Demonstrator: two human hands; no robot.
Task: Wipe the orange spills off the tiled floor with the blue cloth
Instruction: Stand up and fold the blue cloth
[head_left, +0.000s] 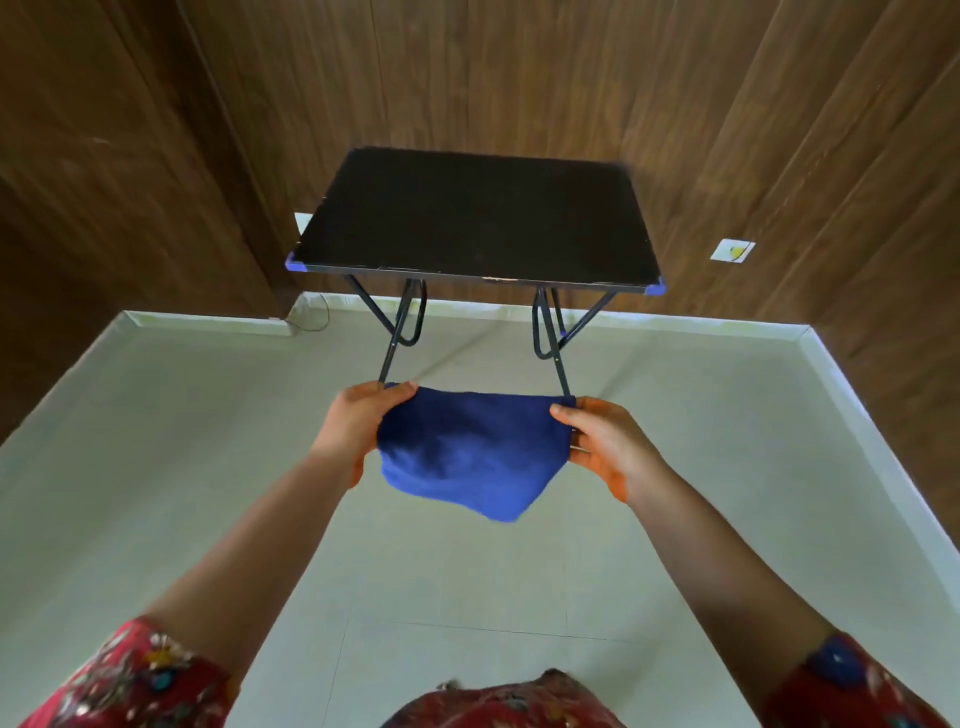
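The blue cloth (470, 449) hangs in the air in front of me, above the pale tiled floor (156, 441). My left hand (358, 421) pinches its upper left corner and my right hand (605, 441) pinches its upper right corner, so the top edge is stretched between them and the rest sags to a point. Orange stains show on the heels of both palms. No orange spill shows on the visible tiles.
A small black folding table (475, 218) with blue corner caps and thin metal legs stands just beyond the cloth against a dark wood-panelled wall (779, 130). A white socket plate (732, 251) sits on the wall at right. White skirting edges the floor.
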